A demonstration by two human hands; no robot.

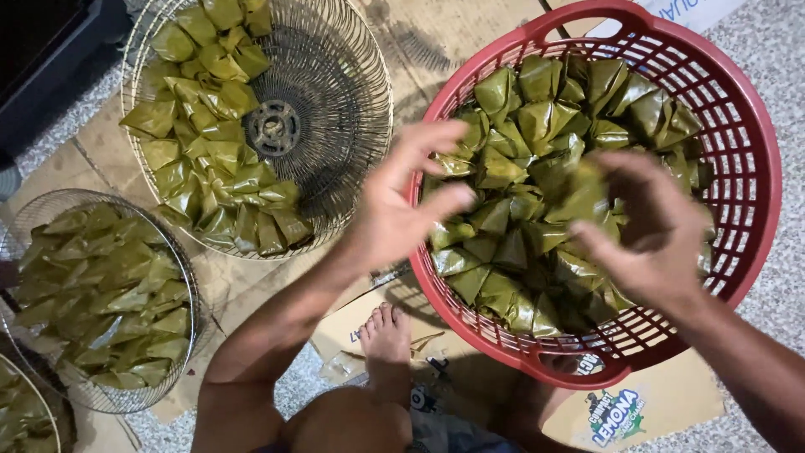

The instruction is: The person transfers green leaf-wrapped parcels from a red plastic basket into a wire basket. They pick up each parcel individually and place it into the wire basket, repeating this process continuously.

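Glossy green leaf-wrapped parcels (537,184), folded into small pyramids, heaped loosely in a round red plastic basket (755,159) at right, one blurred parcel (580,195) raised just above the pile's middle

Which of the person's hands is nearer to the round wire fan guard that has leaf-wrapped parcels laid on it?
Left. The left hand hovers at the red basket's near rim, just beside the fan guard. The right hand is over the basket's far side, farther away.
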